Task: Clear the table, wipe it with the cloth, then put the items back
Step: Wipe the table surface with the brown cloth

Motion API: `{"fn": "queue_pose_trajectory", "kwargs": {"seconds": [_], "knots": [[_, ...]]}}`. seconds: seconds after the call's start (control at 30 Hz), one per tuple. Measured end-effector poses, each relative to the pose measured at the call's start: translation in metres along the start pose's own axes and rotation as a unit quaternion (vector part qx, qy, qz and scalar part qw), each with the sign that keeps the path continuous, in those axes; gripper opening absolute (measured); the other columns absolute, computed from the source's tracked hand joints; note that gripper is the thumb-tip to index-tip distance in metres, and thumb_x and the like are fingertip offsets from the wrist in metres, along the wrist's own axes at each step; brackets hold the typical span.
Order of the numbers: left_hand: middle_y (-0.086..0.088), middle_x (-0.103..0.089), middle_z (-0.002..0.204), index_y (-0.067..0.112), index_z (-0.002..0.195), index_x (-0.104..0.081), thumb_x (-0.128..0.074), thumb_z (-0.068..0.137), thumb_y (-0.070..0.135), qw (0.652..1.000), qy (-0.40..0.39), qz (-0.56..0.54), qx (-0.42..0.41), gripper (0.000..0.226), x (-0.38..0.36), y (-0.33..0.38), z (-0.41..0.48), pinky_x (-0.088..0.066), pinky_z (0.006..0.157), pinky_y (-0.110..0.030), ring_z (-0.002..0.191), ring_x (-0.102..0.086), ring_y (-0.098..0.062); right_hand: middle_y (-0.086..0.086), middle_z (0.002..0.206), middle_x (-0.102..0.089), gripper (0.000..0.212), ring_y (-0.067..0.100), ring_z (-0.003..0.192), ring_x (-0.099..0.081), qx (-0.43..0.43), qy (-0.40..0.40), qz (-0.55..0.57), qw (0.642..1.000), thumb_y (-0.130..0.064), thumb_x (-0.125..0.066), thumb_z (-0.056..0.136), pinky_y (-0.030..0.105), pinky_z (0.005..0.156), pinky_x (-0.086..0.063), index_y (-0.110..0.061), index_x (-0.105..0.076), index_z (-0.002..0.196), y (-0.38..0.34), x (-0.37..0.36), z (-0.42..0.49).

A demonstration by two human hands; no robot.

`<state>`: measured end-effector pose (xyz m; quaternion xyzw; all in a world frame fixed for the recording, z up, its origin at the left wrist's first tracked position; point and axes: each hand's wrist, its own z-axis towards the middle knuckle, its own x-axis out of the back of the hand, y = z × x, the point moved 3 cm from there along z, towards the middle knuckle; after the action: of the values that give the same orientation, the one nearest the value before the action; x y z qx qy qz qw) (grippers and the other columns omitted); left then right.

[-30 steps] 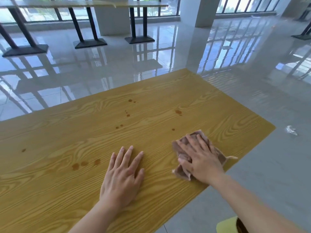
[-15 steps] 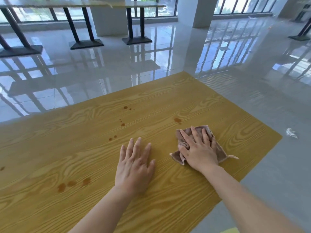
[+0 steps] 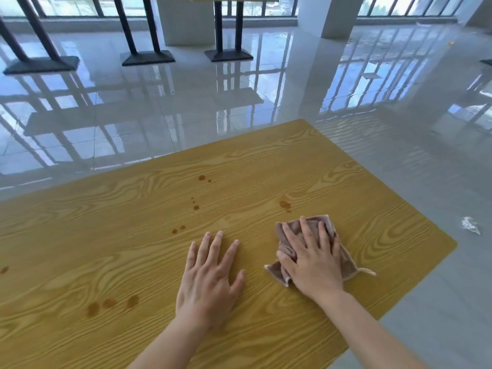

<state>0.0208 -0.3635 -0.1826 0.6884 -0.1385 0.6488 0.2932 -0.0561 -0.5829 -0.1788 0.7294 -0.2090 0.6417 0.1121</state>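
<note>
A canteen-style hall: beyond the hands, glossy tiled floor (image 3: pixel 186 107), pedestal-leg tables (image 3: pixel 229 27), a square pillar (image 3: pixel 335 14) and full-width windows (image 3: pixel 399 6).

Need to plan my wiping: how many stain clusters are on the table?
6 stain clusters: far middle, below that, one beyond the cloth, one ahead of the left hand, near left, left edge. The cloth may hide more.

Crumpled wrapper (image 3: pixel 471 225) on glossy floor (image 3: pixel 266 102)
</note>
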Motion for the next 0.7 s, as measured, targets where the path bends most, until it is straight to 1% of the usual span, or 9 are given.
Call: {"fn": "queue_pose_trajectory", "kwargs": {"seconds": [0.07, 0.13, 0.23, 0.3, 0.37, 0.47, 0.53, 0.6, 0.7], "knots": [[0.003, -0.006, 0.166, 0.041, 0.155, -0.017, -0.017, 0.093, 0.069, 1.0, 0.0, 0.006, 0.003, 0.068, 0.0, -0.001, 0.0, 0.001, 0.122, -0.045, 0.151, 0.012, -0.015, -0.019, 0.161, 0.025, 0.064, 0.017, 0.149, 0.027, 0.133, -0.015, -0.013, 0.991, -0.073, -0.018, 0.09, 0.053, 0.119, 0.013, -0.064, 0.014, 0.144, -0.001, -0.002, -0.031], [0.004, -0.005, 0.166, 0.041, 0.155, -0.016, -0.017, 0.093, 0.069, 1.0, 0.006, 0.01, 0.007, 0.067, 0.0, 0.0, -0.001, 0.003, 0.122, -0.045, 0.151, 0.014, -0.014, -0.023, 0.16, 0.022, 0.063, 0.012, 0.148, 0.028, 0.165, -0.034, -0.021, 0.985, -0.073, -0.017, 0.086, 0.048, 0.12, 0.013, -0.067, 0.012, 0.142, 0.032, 0.007, -0.019], [0.004, -0.004, 0.166, 0.042, 0.155, -0.016, -0.019, 0.094, 0.067, 1.0, 0.009, 0.018, 0.008, 0.066, 0.0, 0.001, -0.001, 0.003, 0.122, -0.044, 0.151, 0.015, -0.013, -0.016, 0.165, 0.016, 0.065, 0.018, 0.15, 0.022, 0.02, -0.029, -0.004, 0.999, -0.075, -0.011, 0.085, 0.052, 0.12, 0.01, -0.064, 0.01, 0.145, 0.066, 0.019, 0.059], [0.004, -0.007, 0.166, 0.042, 0.155, -0.017, -0.02, 0.095, 0.067, 1.0, 0.016, 0.023, 0.007, 0.065, 0.001, 0.0, 0.0, 0.001, 0.122, -0.043, 0.151, 0.012, -0.013, -0.01, 0.165, 0.016, 0.065, 0.025, 0.151, 0.019, -0.04, -0.039, 0.016, 0.998, -0.072, -0.015, 0.091, 0.057, 0.119, 0.01, -0.056, 0.006, 0.15, 0.051, 0.02, 0.088], [0.006, -0.005, 0.166, 0.043, 0.155, -0.014, -0.019, 0.094, 0.068, 0.999, 0.008, 0.03, 0.005, 0.065, 0.001, 0.0, -0.001, 0.001, 0.122, -0.043, 0.151, 0.013, -0.012, -0.01, 0.165, 0.018, 0.065, 0.027, 0.151, 0.02, 0.015, -0.025, 0.007, 1.0, -0.07, -0.016, 0.093, 0.056, 0.118, 0.013, -0.054, 0.008, 0.151, 0.026, 0.011, 0.073], [0.006, -0.006, 0.166, 0.043, 0.155, -0.014, -0.017, 0.094, 0.069, 0.999, 0.008, 0.039, 0.006, 0.066, 0.002, 0.0, 0.0, -0.002, 0.123, -0.043, 0.151, 0.012, -0.012, -0.014, 0.163, 0.02, 0.067, 0.022, 0.15, 0.022, 0.173, -0.001, -0.007, 0.985, -0.07, -0.018, 0.09, 0.052, 0.119, 0.014, -0.056, 0.008, 0.151, 0.017, 0.003, 0.002], [0.005, -0.008, 0.166, 0.043, 0.155, -0.016, -0.017, 0.094, 0.069, 0.999, 0.005, 0.035, 0.013, 0.066, 0.003, 0.001, -0.001, -0.003, 0.122, -0.043, 0.151, 0.01, -0.012, -0.017, 0.163, 0.02, 0.068, 0.016, 0.149, 0.024, 0.196, -0.015, -0.017, 0.98, -0.071, -0.018, 0.088, 0.05, 0.12, 0.013, -0.059, 0.01, 0.148, 0.038, 0.006, -0.003], [0.007, -0.003, 0.166, 0.044, 0.155, -0.012, -0.015, 0.093, 0.069, 0.999, -0.002, 0.039, 0.015, 0.066, 0.002, 0.001, -0.001, -0.001, 0.123, -0.043, 0.151, 0.014, -0.011, -0.015, 0.164, 0.019, 0.069, 0.016, 0.15, 0.024, 0.136, -0.02, -0.023, 0.99, -0.073, -0.013, 0.085, 0.05, 0.12, 0.013, -0.059, 0.011, 0.148, 0.056, 0.012, 0.039], [0.009, -0.001, 0.166, 0.046, 0.154, -0.011, -0.015, 0.092, 0.07, 0.999, 0.003, 0.04, 0.016, 0.067, 0.003, 0.001, 0.0, 0.0, 0.123, -0.043, 0.15, 0.016, -0.01, -0.008, 0.165, 0.018, 0.066, 0.028, 0.15, 0.021, 0.0, -0.045, 0.021, 0.999, -0.073, -0.013, 0.09, 0.059, 0.118, 0.012, -0.055, 0.008, 0.151, 0.042, 0.021, 0.111]]}}
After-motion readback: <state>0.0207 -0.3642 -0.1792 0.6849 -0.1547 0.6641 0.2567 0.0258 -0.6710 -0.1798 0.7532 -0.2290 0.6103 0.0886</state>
